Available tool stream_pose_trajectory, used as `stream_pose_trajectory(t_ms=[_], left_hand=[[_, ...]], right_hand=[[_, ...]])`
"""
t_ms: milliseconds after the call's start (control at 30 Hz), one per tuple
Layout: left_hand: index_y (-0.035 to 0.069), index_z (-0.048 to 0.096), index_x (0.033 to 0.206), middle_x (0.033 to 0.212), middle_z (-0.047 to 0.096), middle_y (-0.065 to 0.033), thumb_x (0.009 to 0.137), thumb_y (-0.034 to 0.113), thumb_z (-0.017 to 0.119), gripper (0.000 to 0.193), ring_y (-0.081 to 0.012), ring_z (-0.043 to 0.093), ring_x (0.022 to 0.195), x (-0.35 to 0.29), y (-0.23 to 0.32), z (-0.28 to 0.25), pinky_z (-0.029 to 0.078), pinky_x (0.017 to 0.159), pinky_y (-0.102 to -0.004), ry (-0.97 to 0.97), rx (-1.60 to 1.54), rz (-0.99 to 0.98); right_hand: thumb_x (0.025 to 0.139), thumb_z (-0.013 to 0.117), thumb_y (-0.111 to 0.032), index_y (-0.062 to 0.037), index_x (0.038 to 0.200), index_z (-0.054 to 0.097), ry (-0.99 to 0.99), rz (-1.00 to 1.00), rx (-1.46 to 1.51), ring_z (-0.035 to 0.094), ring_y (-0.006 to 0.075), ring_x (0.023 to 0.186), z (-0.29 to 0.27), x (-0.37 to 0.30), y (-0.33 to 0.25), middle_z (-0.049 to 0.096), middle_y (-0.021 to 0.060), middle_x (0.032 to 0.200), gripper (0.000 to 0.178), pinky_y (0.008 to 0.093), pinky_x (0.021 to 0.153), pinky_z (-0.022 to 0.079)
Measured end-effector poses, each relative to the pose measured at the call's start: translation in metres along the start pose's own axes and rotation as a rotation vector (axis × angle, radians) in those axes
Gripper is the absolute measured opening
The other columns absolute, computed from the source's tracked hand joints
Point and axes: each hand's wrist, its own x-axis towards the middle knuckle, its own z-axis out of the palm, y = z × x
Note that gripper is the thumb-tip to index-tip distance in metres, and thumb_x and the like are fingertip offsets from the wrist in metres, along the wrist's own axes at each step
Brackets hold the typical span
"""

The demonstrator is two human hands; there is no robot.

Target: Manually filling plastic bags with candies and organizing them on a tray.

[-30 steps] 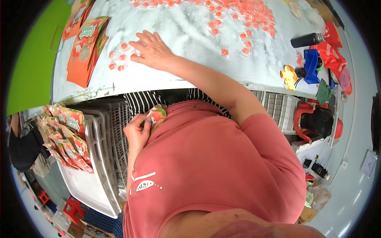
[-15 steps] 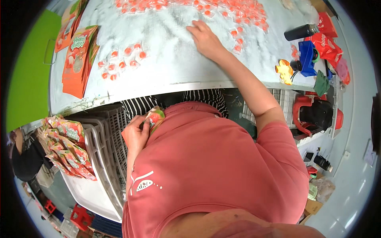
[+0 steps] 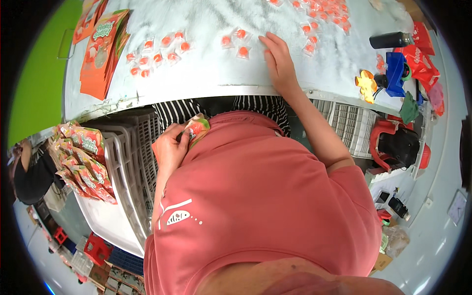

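My left hand (image 3: 171, 146) is held against my chest and grips an orange and green pouch (image 3: 196, 129). My right hand (image 3: 278, 61) lies flat on the white table (image 3: 216, 78), fingers spread, beside several small clear packets with orange sweets (image 3: 235, 40). Another group of these packets (image 3: 157, 51) lies to the left. More packets (image 3: 324, 10) are scattered at the far side of the table.
A stack of flat orange pouches (image 3: 101, 54) lies at the table's left end. A grey crate (image 3: 128, 162) with filled pouches (image 3: 81, 162) stands at my left. A black bottle (image 3: 391, 39), a blue tape dispenser (image 3: 396, 73) and red bags (image 3: 423, 54) sit on the right.
My right hand has slid from the left of the table to the right and closer to the near edge. The left hand has kept the pouch at my chest.
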Motion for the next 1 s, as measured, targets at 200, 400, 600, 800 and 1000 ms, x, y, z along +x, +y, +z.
stream_pose_trajectory(t_ms=[200,400,600,800,1000], left_hand=[[0.001,0.071,0.093,0.084,0.066,-0.0124,0.085,0.006,0.067,0.01,-0.0325,0.064,0.071,-0.007,-0.002,0.001,0.049,0.063,-0.0361,0.015,-0.036,-0.031],[0.0,0.07,0.093,0.079,0.064,-0.0114,0.088,0.006,0.067,0.008,-0.0206,0.06,0.062,-0.009,-0.003,0.003,0.047,0.06,-0.0295,0.044,0.002,0.027],[0.0,0.07,0.092,0.077,0.063,-0.0113,0.088,0.006,0.068,0.007,-0.0199,0.056,0.06,-0.007,-0.002,0.006,0.045,0.06,-0.0294,0.037,-0.039,-0.019],[0.0,0.07,0.092,0.077,0.063,-0.0123,0.087,0.005,0.068,0.007,-0.0212,0.057,0.061,-0.003,-0.006,0.007,0.046,0.061,-0.0293,0.033,-0.042,-0.003],[0.0,0.07,0.091,0.08,0.065,-0.0132,0.087,0.007,0.068,0.008,-0.028,0.063,0.067,0.003,-0.002,0.006,0.048,0.064,-0.0325,-0.006,0.006,-0.016]], right_hand=[[0.098,0.051,-0.012,-0.0086,0.136,0.055,0.004,-0.024,0.095,0.045,0.0298,0.133,0.013,0.022,0.008,0.048,0.0159,0.141,0.038,0.0392,0.106,0.04],[0.097,0.058,-0.029,-0.0138,0.135,0.057,-0.136,-0.298,-0.385,0.041,0.0339,0.136,0.049,0.034,0.001,0.044,0.0165,0.146,0.041,0.0476,0.113,0.033],[0.093,0.064,-0.026,-0.0142,0.13,0.06,-0.133,-0.331,-0.294,0.046,0.0324,0.133,0.055,0.038,-0.012,0.048,0.0132,0.144,0.039,0.0514,0.109,0.038],[0.09,0.066,-0.018,-0.0099,0.121,0.065,0.284,-0.115,-0.238,0.056,0.0342,0.118,-0.043,0.043,0.044,0.056,0.0147,0.132,0.032,0.0411,0.098,0.049],[0.091,0.067,-0.025,-0.0123,0.125,0.064,0.148,-0.098,-0.517,0.055,0.035,0.117,-0.083,0.047,0.1,0.055,0.0163,0.133,0.037,0.0413,0.098,0.047]])
